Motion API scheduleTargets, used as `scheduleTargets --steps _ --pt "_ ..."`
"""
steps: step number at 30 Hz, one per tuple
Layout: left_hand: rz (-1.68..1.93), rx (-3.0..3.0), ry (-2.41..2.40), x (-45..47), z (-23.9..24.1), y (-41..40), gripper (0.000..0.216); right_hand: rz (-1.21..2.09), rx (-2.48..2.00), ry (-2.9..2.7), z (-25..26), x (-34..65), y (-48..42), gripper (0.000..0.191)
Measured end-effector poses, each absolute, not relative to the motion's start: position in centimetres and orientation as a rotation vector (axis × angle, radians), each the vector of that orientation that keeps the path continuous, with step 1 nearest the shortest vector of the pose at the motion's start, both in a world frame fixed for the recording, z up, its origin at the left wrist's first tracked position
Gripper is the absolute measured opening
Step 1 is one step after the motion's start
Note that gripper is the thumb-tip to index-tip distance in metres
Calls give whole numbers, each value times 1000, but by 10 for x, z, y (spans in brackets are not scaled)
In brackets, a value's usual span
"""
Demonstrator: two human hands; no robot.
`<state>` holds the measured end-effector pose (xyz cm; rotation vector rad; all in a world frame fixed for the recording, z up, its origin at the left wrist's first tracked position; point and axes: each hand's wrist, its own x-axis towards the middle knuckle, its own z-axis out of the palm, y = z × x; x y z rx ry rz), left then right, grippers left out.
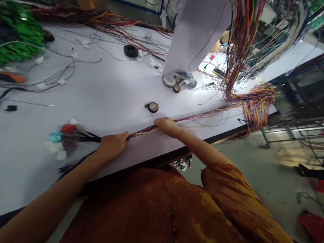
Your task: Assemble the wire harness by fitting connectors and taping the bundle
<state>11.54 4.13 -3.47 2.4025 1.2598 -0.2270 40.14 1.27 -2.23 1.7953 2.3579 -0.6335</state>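
Note:
A long bundle of coloured wires (141, 131) lies along the front of the white table (106, 91). My left hand (112, 145) is closed round the bundle where its black-taped part begins. My right hand (167, 126) is closed on the same bundle a little further right. Left of my left hand the bundle ends in red (68, 128), teal (55, 136) and white connectors. To the right the wires run on toward a loose heap of coloured wires (255, 104) at the table's edge.
A small roll of black tape (153, 107) lies just behind my hands. A larger black roll (131, 51) sits further back. A clear bag of small parts (178, 81) stands under a white post. Green parts (17, 37) pile at far left. Hanging wires (240, 40) fill the right.

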Motion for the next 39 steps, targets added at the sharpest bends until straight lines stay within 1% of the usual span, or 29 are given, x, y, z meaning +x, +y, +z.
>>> scheduleTargets --steps 2,3,4,5,6,7,9,11,13,14,16,18,20,22,24,27,30,34,39 --pt "-199 2376 1264 111 -37 42 20 -628 1965 2251 -15 459 12 19" --pt "-159 2355 1251 109 -38 42 21 -671 2021 2228 -11 486 12 32" --pt "-103 2333 1236 108 -39 42 22 -871 2140 2207 -8 510 13 45" --pt "-41 2310 1220 108 -40 42 24 -1015 2243 2202 -7 529 16 51" --pt "11 2288 1209 108 -41 43 27 -1093 2386 2179 -7 543 22 51" --pt "42 2272 1201 109 -42 43 30 -1112 2543 2143 -9 552 30 47" --pt "55 2265 1178 109 -44 43 32 -937 2817 2057 -19 557 54 40" --pt "54 2281 1134 107 -46 43 33 -743 2925 1975 -32 552 83 45" --pt "77 2288 1112 103 -45 43 34 -612 2927 1902 -42 544 110 49" --pt "99 2279 1117 101 -43 43 35 -565 2924 1870 -44 540 120 47" --pt "163 2237 1144 98 -37 45 36 -518 2922 1852 -45 530 129 37" --pt "257 2171 1161 102 -26 48 36 -560 2925 1937 -39 517 122 24" --pt "363 2098 1147 114 -11 51 34 -732 2921 2129 -30 498 103 16" --pt "445 2023 1097 133 5 56 30 -1018 2879 2384 -19 475 77 20" --pt "514 1955 1034 154 19 61 24 -1237 2818 2557 -10 452 51 23" --pt "705 1954 924 183 33 66 23 -1369 2746 2652 -1 423 21 23" --pt "791 2078 867 199 40 69 26 -1280 2600 2800 1 407 4 20" --pt "701 2312 915 201 44 70 24 -1102 2441 2986 -2 396 -5 13" --pt "584 2643 997 192 47 64 20 -978 2431 2872 -2 382 -12 16"
